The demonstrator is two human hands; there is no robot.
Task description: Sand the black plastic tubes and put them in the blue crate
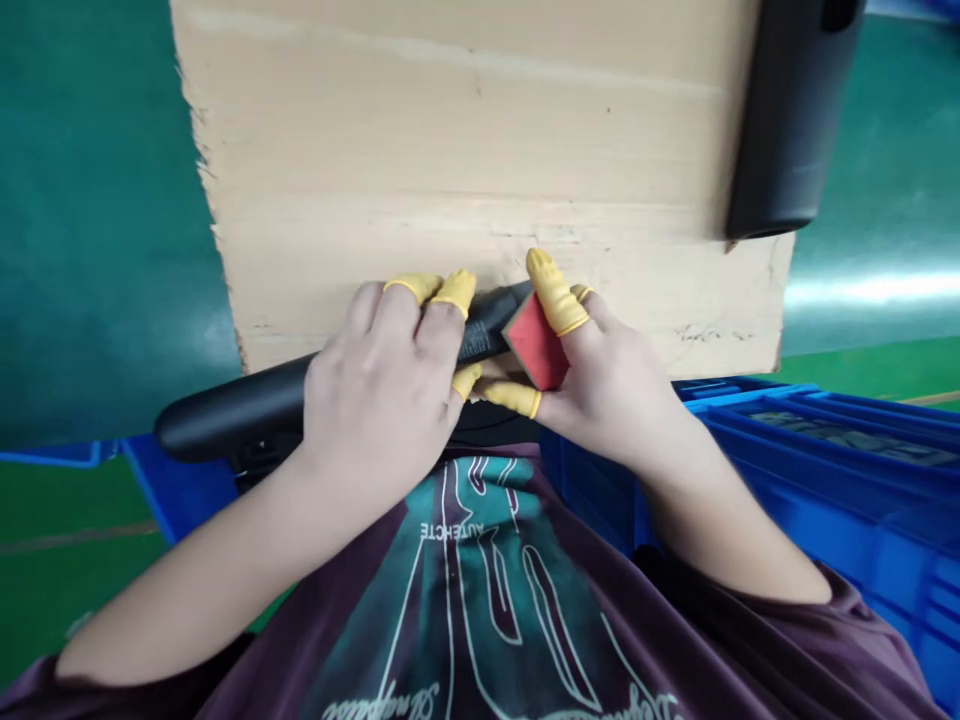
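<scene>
Cardboard [450, 150] covers our green worktop [82, 200], with a long black case [240, 400] across the sheet's near edge. Our left hand [382, 380] grips that case with curled fingers while our right hand [611, 385] pinches a red pad [536, 345] at its other end; we seem to be rubbing, so the next move calls for steady, even pressure.

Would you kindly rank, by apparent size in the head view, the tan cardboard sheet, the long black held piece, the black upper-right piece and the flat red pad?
1. Cardboard sheet
2. Held piece and upper-right piece: unsure; left hand hides part of one, frame edge cuts the other
3. Red pad
</scene>
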